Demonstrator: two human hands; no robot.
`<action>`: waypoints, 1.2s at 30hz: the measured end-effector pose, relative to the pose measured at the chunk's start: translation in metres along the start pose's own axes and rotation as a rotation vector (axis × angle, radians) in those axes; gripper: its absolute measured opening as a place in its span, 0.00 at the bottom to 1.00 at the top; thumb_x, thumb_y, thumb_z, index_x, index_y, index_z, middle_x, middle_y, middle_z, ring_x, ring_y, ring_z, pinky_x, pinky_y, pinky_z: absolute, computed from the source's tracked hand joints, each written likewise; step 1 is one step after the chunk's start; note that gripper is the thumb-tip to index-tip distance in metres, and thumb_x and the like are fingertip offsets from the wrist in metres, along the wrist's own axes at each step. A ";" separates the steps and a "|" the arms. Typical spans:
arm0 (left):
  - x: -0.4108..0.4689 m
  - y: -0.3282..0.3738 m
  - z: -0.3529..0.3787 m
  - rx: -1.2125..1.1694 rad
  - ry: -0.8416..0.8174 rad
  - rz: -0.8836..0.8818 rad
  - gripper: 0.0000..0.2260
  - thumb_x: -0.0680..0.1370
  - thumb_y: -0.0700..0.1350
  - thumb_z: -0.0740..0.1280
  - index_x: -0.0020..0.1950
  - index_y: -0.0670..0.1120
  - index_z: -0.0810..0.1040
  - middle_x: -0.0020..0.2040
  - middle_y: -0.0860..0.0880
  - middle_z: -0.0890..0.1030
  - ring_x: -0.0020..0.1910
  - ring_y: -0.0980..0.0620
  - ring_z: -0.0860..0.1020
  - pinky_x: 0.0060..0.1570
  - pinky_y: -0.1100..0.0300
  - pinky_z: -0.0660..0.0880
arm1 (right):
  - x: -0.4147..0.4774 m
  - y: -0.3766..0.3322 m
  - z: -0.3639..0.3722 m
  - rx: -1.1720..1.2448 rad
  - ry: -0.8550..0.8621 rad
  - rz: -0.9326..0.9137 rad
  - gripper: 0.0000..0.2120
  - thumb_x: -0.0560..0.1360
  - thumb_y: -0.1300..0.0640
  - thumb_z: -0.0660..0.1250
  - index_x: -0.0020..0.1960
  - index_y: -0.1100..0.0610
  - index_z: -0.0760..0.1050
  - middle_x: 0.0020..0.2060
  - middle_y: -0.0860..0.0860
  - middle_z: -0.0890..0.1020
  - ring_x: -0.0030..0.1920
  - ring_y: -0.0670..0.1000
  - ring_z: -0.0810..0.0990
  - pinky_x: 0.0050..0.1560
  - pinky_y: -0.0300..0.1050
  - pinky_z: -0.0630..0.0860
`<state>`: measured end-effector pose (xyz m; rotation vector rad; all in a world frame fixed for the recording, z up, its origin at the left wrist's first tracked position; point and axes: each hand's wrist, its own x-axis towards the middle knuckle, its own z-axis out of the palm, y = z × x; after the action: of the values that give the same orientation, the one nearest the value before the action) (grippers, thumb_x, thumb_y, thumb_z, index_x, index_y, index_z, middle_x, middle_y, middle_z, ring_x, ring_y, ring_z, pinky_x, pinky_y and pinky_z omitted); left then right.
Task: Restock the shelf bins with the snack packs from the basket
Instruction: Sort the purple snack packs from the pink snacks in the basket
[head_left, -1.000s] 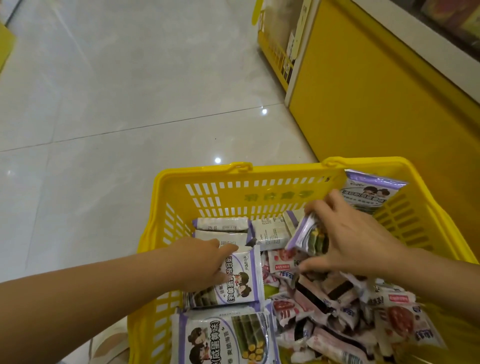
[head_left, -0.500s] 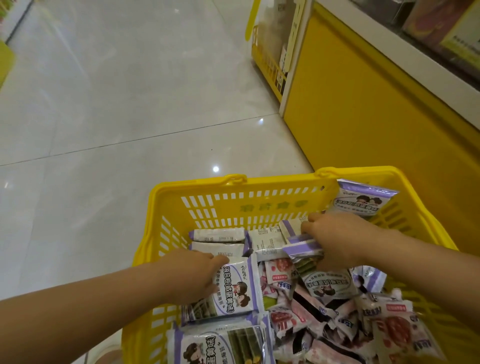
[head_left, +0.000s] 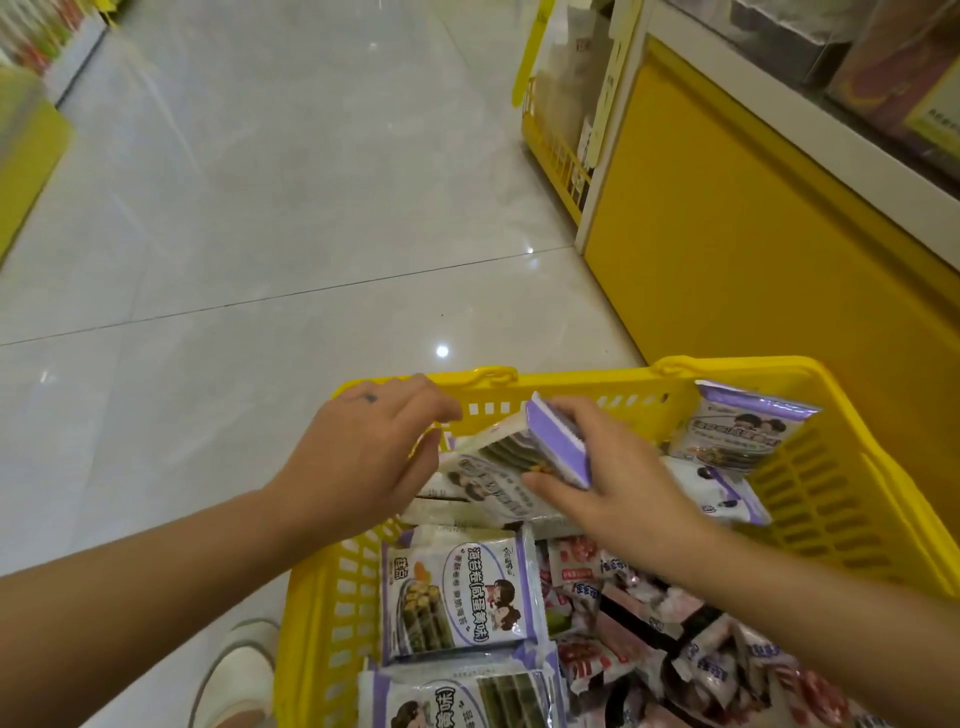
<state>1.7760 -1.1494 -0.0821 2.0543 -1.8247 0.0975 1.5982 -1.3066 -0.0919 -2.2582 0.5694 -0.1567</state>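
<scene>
A yellow plastic basket (head_left: 841, 499) sits low in front of me, full of snack packs. Purple-and-white seaweed roll packs (head_left: 460, 592) lie on its left side, small red-and-white packs (head_left: 649, 613) on its right. My left hand (head_left: 358, 457) and my right hand (head_left: 618, 478) both hold a stack of purple seaweed packs (head_left: 498, 462) lifted above the basket's far end. The left hand grips its left end, the right pinches the purple edge. One more purple pack (head_left: 737, 431) leans on the far right wall.
A yellow shelf unit (head_left: 737, 249) with a white top edge stands to the right, its bins only partly in view at the top right. Glossy tiled floor (head_left: 260, 218) stretches ahead and left. A white shoe (head_left: 239, 675) is beside the basket.
Both hands rose from the pile and came together. They now hold a stack of purple packs above the basket's far end. The camera tilted up a little.
</scene>
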 end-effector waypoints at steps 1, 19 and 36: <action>0.000 -0.002 0.000 0.013 -0.008 0.002 0.07 0.76 0.45 0.59 0.53 0.51 0.72 0.48 0.51 0.80 0.44 0.49 0.80 0.45 0.56 0.74 | -0.001 0.003 0.018 0.159 -0.013 0.074 0.26 0.73 0.46 0.70 0.67 0.45 0.64 0.57 0.40 0.76 0.55 0.41 0.76 0.54 0.41 0.75; -0.017 0.015 0.067 0.348 -0.740 0.095 0.33 0.80 0.53 0.60 0.76 0.56 0.39 0.79 0.46 0.40 0.77 0.42 0.49 0.71 0.42 0.52 | 0.022 0.033 0.044 -0.079 -0.523 0.206 0.29 0.80 0.44 0.58 0.78 0.46 0.52 0.58 0.50 0.79 0.55 0.50 0.78 0.57 0.46 0.74; -0.005 0.015 0.049 0.338 -0.784 0.016 0.22 0.80 0.55 0.58 0.73 0.53 0.60 0.75 0.48 0.60 0.73 0.45 0.62 0.70 0.46 0.59 | -0.021 0.098 -0.088 -0.882 0.238 0.060 0.29 0.64 0.52 0.79 0.61 0.56 0.73 0.56 0.55 0.75 0.56 0.60 0.73 0.53 0.55 0.71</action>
<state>1.7507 -1.1622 -0.1247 2.5396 -2.3929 -0.4982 1.5200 -1.4144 -0.1012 -3.0899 0.9696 -0.1648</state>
